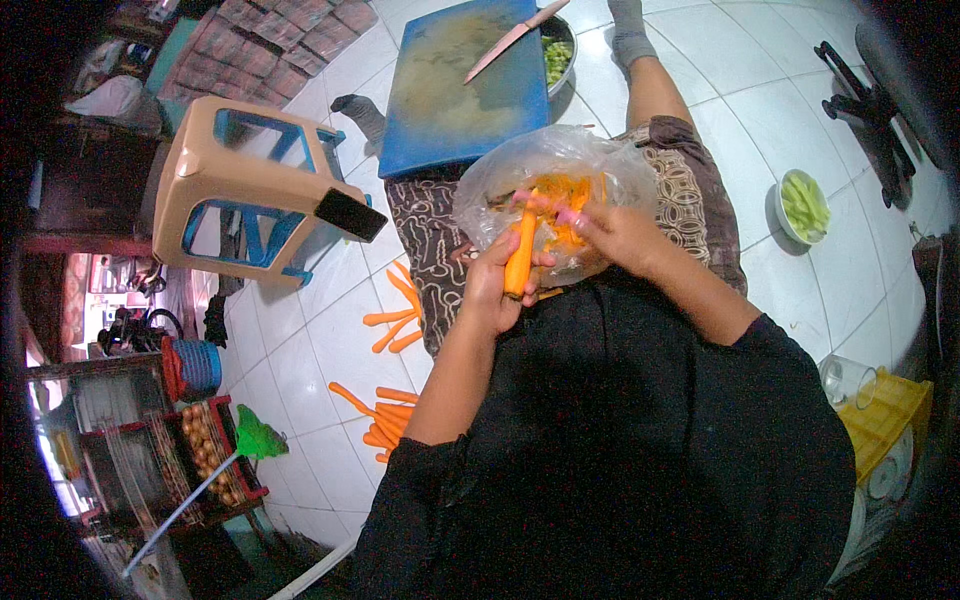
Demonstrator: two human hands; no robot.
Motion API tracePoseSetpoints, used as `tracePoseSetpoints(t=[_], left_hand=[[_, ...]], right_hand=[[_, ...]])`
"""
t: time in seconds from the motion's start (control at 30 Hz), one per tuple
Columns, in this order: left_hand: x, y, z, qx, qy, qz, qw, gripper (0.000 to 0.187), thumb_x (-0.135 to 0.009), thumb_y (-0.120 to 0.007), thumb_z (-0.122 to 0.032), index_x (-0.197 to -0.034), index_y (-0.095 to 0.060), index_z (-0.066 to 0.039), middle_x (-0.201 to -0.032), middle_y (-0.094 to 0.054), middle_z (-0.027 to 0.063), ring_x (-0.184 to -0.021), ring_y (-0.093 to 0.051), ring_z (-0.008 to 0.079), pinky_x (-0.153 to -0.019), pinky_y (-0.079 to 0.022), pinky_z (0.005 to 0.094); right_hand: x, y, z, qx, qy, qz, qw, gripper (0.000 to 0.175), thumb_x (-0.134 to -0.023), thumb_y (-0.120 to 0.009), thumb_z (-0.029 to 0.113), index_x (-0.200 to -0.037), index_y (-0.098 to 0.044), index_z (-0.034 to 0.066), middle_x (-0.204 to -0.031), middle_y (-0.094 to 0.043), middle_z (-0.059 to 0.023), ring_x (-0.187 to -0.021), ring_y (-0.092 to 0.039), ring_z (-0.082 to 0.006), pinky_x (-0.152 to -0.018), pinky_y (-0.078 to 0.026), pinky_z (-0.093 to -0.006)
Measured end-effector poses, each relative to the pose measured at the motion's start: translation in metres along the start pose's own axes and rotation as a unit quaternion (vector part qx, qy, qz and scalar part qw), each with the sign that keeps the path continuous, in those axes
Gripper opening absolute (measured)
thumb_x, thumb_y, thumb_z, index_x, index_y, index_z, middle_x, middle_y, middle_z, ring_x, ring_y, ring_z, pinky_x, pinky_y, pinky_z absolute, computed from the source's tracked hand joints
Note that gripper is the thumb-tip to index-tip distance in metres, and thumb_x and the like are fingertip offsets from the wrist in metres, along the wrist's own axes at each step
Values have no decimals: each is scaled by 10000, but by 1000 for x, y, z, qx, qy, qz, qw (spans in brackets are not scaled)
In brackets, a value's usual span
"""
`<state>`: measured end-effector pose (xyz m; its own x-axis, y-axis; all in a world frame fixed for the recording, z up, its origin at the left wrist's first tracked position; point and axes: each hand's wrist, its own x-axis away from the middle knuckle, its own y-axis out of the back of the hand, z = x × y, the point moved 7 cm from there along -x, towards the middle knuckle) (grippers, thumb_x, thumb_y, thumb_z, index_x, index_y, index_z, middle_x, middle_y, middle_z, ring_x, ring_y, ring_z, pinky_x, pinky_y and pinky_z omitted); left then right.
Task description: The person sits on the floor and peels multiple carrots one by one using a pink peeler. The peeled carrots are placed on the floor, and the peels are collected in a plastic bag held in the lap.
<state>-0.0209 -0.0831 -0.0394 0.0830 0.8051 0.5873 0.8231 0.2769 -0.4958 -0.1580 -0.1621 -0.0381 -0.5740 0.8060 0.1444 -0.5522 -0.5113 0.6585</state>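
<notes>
My left hand (501,281) grips a carrot (523,259) upright over my lap, its far end over a clear plastic bag (487,172). Orange peelings (574,191) lie in the bag. My right hand (611,232) is closed on a pink-handled tool, probably a peeler (551,206), whose pink part reaches across the carrot's far end; its blade is too blurred to make out. Several carrots (405,311) lie on the floor left of my lap, and more carrots (394,420) lie nearer my left elbow.
A blue cutting board (465,90) bears a knife (514,39), partly over a bowl of chopped green vegetable (556,60). A phone (351,214) rests at the edge of a tipped stool (180,187). At right are a bowl of green pieces (804,206) and a yellow crate (885,424).
</notes>
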Motion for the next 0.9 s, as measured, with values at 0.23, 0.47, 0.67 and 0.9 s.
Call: tracePoseSetpoints(t=[0.23,0.47,0.67,0.9], left_hand=[[-4,-8,7,106,63,129,984,309,-895,-388,-301,-1168,-385,-156,-722,-541,92,-391,-409,104,-310,-323,204],[-14,1,17,274,142,144,940,317,-909,-346,-305,-1179,-395,-146,-741,-529,93,-382,-388,98,-294,-311,191],[1,-23,13,368,135,255,884,354,-911,-322,-292,-1168,-429,-74,-726,-540,105,-385,-393,106,-288,-307,205],[3,-21,38,232,210,221,924,351,-901,-339,-323,-1091,-459,-54,-785,-572,148,-406,-409,141,-326,-347,222]], right_hand=[[-15,18,-26,73,-126,-21,989,459,-864,-352,462,-1038,-561,91,-907,-591,-214,-843,-568,-374,-754,-436,-458],[1,-1,5,-6,24,-6,1000,465,-855,-385,475,-996,-585,80,-784,-599,-188,-778,-584,-332,-687,-440,-408],[-16,10,-27,4,-56,-83,995,417,-856,-410,452,-1010,-579,104,-714,-584,-157,-691,-577,-300,-626,-439,-388],[-13,-30,-10,-610,-123,230,748,290,-830,-488,351,-896,-522,71,-602,-515,-29,-388,-452,-94,-355,-383,-233]])
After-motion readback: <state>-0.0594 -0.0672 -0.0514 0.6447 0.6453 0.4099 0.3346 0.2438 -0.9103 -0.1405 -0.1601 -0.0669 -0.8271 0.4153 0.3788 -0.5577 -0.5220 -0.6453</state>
